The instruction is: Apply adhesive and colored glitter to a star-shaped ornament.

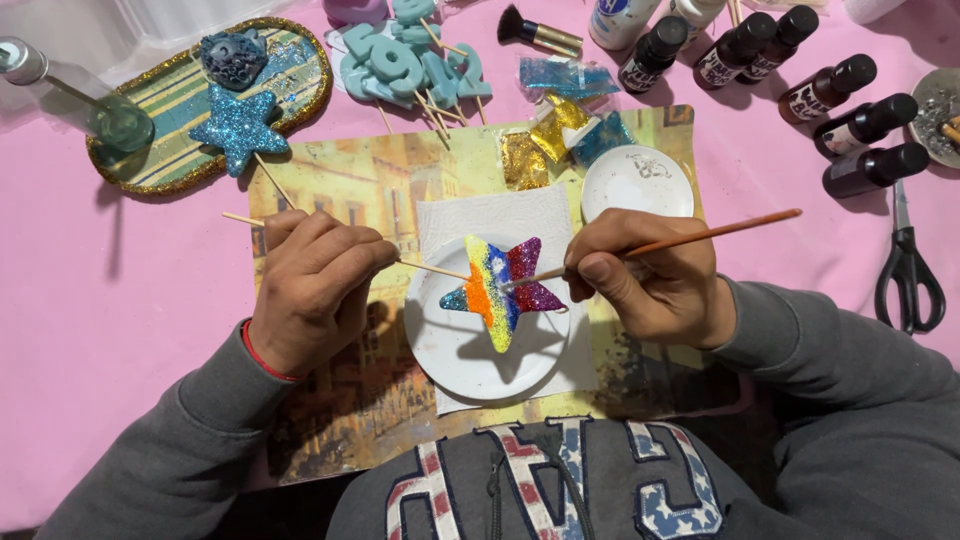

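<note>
A star-shaped piece (502, 289) covered in striped glitter of blue, orange, yellow, red and purple hovers over a white plate (455, 345). It is fixed on a thin wooden skewer (432, 269). My left hand (310, 290) grips that skewer left of the star. My right hand (650, 275) holds a thin paintbrush (700, 236) with an orange-brown handle, its tip touching the star's middle.
A white napkin (480, 218) and a printed placemat (330, 180) lie under the plate. A small white dish (637, 180), glitter packets (560, 130), dark bottles (845, 110), scissors (908, 270), teal shapes on sticks (405, 60) and a glittered oval tray (200, 100) with a blue star (238, 127) surround them.
</note>
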